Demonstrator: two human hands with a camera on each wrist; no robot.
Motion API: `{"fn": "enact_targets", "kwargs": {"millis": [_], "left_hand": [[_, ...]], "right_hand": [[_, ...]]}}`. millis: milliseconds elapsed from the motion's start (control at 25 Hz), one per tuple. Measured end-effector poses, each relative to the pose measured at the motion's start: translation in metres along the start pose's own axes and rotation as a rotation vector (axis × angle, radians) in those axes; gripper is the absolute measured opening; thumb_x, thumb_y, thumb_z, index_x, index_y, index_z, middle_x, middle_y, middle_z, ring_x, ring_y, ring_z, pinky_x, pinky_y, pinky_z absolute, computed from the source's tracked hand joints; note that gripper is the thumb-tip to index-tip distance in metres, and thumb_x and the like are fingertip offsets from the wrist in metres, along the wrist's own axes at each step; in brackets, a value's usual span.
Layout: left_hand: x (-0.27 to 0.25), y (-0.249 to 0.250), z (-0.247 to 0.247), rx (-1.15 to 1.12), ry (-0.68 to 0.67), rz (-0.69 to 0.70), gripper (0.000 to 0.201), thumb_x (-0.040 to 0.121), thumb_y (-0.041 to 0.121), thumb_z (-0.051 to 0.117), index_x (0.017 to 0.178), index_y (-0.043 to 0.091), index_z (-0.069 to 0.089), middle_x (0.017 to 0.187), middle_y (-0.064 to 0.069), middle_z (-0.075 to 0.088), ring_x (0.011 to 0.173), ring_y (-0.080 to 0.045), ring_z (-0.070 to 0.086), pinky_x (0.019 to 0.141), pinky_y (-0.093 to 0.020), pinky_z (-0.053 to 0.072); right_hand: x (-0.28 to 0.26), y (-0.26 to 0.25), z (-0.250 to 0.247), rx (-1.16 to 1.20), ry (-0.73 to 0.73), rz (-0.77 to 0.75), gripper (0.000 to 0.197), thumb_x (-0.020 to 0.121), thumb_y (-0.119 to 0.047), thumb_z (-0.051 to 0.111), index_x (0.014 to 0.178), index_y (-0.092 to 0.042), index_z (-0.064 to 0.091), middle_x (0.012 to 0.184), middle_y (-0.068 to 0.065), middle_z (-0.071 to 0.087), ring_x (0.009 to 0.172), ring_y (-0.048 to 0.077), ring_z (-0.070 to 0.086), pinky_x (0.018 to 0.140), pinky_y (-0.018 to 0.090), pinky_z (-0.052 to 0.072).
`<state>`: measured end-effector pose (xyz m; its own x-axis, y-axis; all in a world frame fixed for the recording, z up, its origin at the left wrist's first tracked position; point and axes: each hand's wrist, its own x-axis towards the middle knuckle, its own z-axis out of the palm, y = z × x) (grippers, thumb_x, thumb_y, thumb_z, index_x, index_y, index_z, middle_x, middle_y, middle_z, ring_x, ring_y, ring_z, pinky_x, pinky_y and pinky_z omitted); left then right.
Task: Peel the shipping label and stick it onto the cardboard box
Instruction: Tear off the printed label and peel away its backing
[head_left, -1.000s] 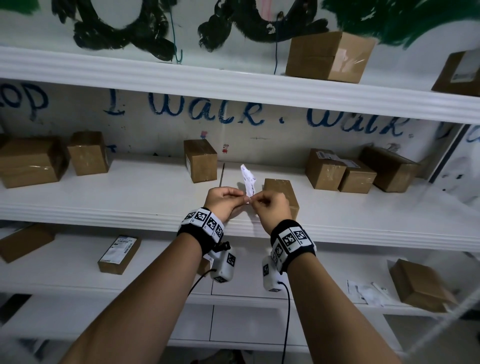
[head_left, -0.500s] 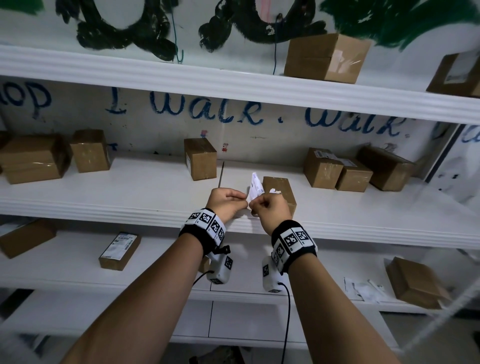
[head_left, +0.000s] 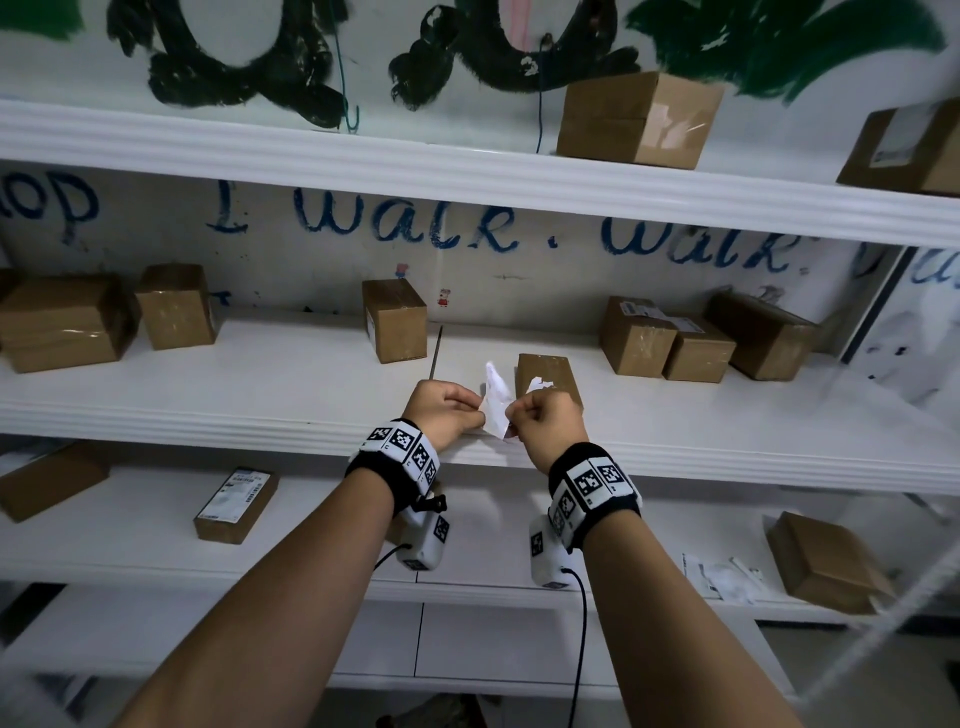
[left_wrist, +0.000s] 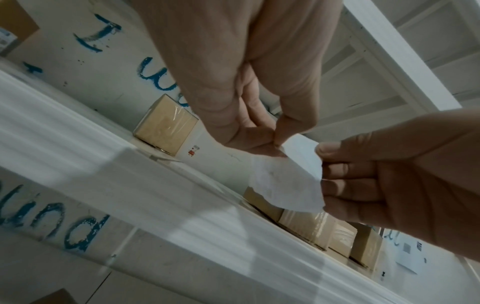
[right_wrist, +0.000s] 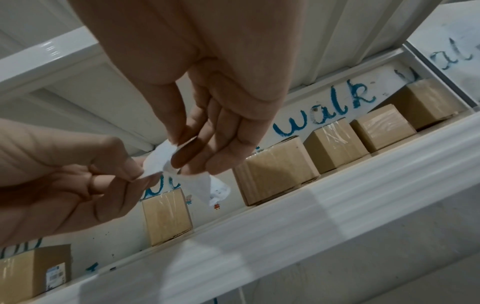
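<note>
Shipping label (head_left: 496, 402) — small white sheet, crumpled, held in the air between both hands at the front edge of the middle shelf (head_left: 260, 395); long axis roughly upright. Left hand (head_left: 445, 413) — thumb and forefinger pinching the label's lower left edge. Right hand (head_left: 551, 423) — fingertips pinching the right edge, other fingers curled. Peel judged under way, not finished. Cardboard box (head_left: 545, 375) — lies flat on the shelf directly behind the label, just beyond the right hand, which is the nearer one for sticking it on
</note>
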<state>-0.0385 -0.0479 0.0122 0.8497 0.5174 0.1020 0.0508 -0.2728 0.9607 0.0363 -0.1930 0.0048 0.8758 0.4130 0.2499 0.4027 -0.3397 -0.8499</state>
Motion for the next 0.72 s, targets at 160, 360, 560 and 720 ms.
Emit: {"fn": "enact_targets", "kwargs": {"millis": [160,360,560,720], "left_hand": [[0.006,-0.016,-0.012,0.108,0.077,-0.003,0.018,0.071,-0.007,0.076,0.066,0.010,0.071,0.070,-0.008,0.072,0.068,-0.018,0.068,0.071,-0.023,0.054],[0.004,-0.017,-0.009,-0.048,0.004,-0.034,0.017,0.083,-0.011,0.062,0.071,-0.003,0.072,0.071,-0.015,0.073,0.064,-0.014,0.072,0.070,-0.020,0.059],[0.011,-0.013,0.002,-0.386,-0.109,-0.148,0.066,0.073,0.030,0.083,0.085,-0.028,0.053,0.084,-0.027,0.057,0.079,-0.035,0.055,0.094,-0.049,0.053],[0.009,-0.014,-0.001,-0.343,-0.099,-0.065,0.038,0.074,0.012,0.084,0.091,-0.017,0.066,0.080,-0.021,0.065,0.077,-0.026,0.063,0.084,-0.037,0.055]], "right_hand": [[0.007,0.008,-0.011,-0.021,0.151,0.036,0.023,0.091,-0.020,0.051,0.080,-0.010,0.069,0.081,0.018,0.075,0.079,0.034,0.072,0.076,0.037,0.060],[0.007,0.007,-0.008,0.060,0.045,0.025,0.014,0.084,-0.015,0.065,0.072,-0.013,0.071,0.065,0.006,0.071,0.065,0.027,0.072,0.071,0.040,0.063],[0.004,-0.002,0.008,0.343,-0.023,0.100,0.009,0.089,-0.004,0.067,0.082,0.002,0.069,0.067,0.016,0.069,0.059,0.023,0.068,0.063,0.032,0.060],[0.009,-0.005,0.009,0.434,-0.036,0.113,0.013,0.092,0.000,0.062,0.080,-0.003,0.067,0.065,0.013,0.070,0.057,0.017,0.071,0.065,0.028,0.062]]}}
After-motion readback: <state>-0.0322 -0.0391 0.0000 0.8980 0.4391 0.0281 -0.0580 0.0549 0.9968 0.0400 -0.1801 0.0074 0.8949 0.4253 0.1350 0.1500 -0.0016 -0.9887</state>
